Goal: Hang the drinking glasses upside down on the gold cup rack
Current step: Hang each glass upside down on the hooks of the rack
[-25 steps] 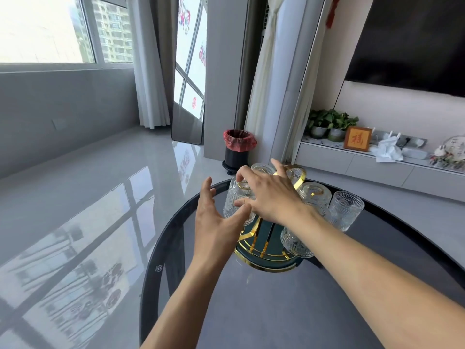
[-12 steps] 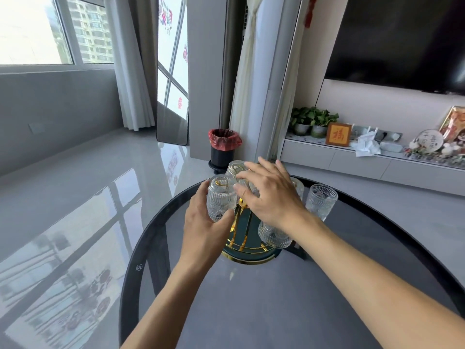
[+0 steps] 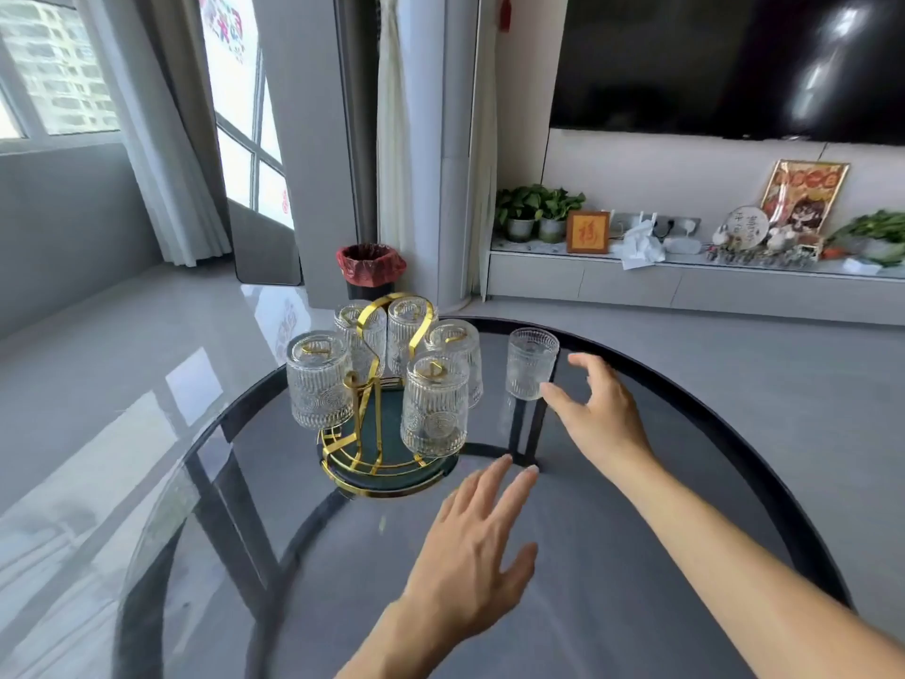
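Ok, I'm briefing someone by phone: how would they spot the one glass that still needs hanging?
Find the round dark glass table and the gold cup rack on it, with five ribbed glasses hung mouth-down. Just right of the rack stands the lone glass, directly on the tabletop. Unlike the others it is mouth-up and off the rack, with the right hand open beside it.

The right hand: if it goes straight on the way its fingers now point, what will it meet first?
Most likely the upright ribbed clear drinking glass standing alone on the round glass table; the right hand is open beside it, though depth is uncertain.
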